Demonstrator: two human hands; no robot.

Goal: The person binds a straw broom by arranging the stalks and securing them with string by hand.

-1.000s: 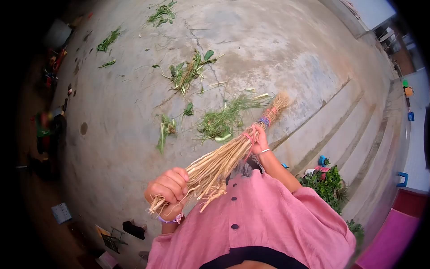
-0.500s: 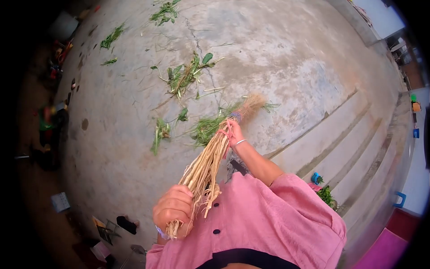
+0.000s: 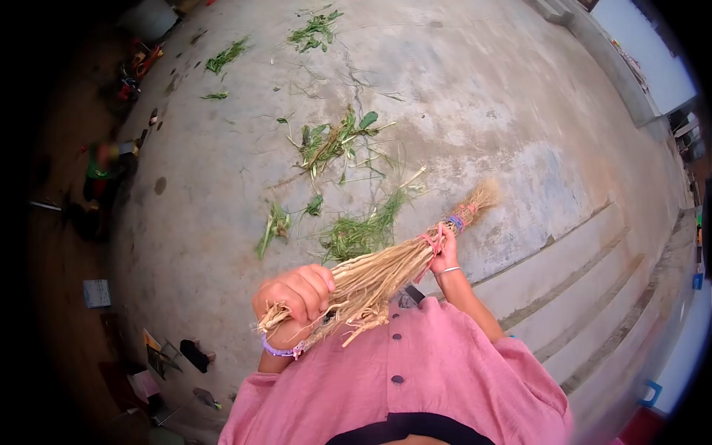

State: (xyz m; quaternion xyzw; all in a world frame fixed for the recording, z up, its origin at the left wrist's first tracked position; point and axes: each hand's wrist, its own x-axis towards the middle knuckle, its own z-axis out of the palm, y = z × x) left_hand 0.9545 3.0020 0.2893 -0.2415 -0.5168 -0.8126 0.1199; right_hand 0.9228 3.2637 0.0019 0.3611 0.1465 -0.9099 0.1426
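A bundle of dry, straw-coloured stalks tied like a broom (image 3: 386,265) lies diagonally in front of the pink shirt. My left hand (image 3: 295,295), with a purple bracelet at the wrist, is closed around its thick, cut end. Near the bristly tip, my right hand (image 3: 445,251) grips the bundle beside pink and purple ties; a pale bangle circles that wrist. Beyond the stalks, loose green stems (image 3: 360,236) are scattered on the concrete floor (image 3: 215,178). A leafy green pile (image 3: 330,144) lies farther away.
Concrete steps (image 3: 564,285) descend along the right side. More greens (image 3: 315,31) lie at the top, with another small heap (image 3: 226,55) to their left. At the left edge a person in green (image 3: 98,163) is blurred. A blue plastic item (image 3: 650,393) is at lower right.
The broom's bristly end swung left, then back to the right and lies lower than at first. Both hands kept their hold. The view has shifted, moving the floor greens rightward.
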